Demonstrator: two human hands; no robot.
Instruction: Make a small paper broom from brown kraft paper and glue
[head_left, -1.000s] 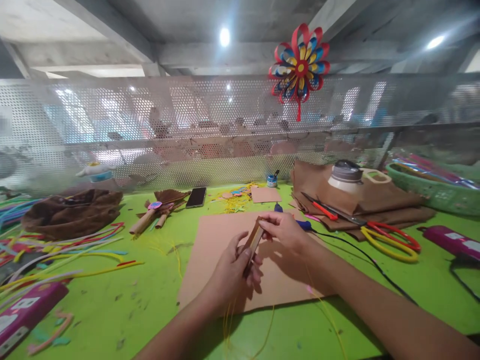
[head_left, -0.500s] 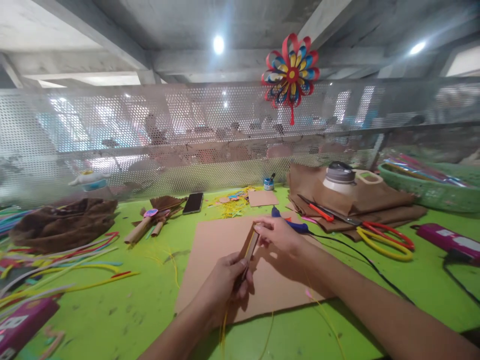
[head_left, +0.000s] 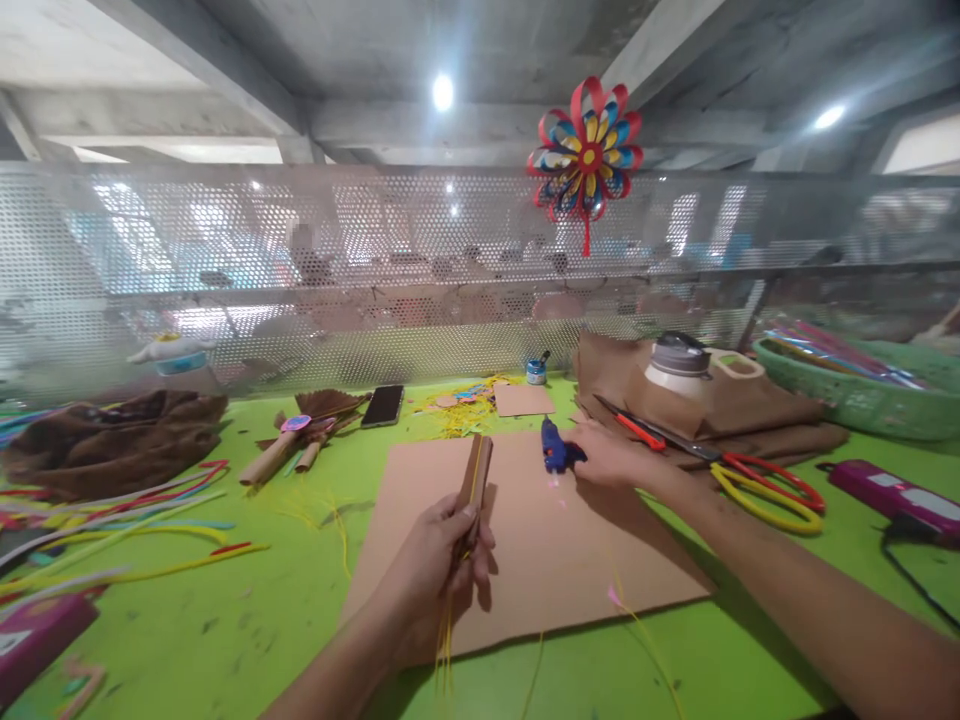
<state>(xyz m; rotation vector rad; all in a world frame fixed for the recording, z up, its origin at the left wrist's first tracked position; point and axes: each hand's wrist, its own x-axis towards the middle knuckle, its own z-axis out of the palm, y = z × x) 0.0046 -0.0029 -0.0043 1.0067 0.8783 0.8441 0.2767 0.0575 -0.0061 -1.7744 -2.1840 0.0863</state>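
Observation:
My left hand (head_left: 442, 545) is closed around a folded strip of brown paper (head_left: 478, 470), held upright over the cardboard sheet (head_left: 525, 590). A thin yellow line runs along the strip, and yellow strings (head_left: 445, 640) hang below my fingers. Over at the board's far right edge, my right hand (head_left: 604, 455) grips the handle of a blue glue gun (head_left: 555, 450). Its nozzle points away from me, and part of the handle is hidden by my fingers. Small pink bits lie on the board near the gun.
Red-and-yellow-handled scissors (head_left: 769, 490) lie right, by folded brown paper (head_left: 780, 415) and a lidded bottle (head_left: 677, 365). A green basket (head_left: 885, 400) and purple power strip (head_left: 892, 498) are beyond. Left are a brown cloth (head_left: 112, 440), pipe cleaners (head_left: 157, 530) and a phone (head_left: 382, 406).
My right hand has left the paper strip and moved right onto the glue gun, which has turned. My left hand still holds the strip, now slightly further left and more upright.

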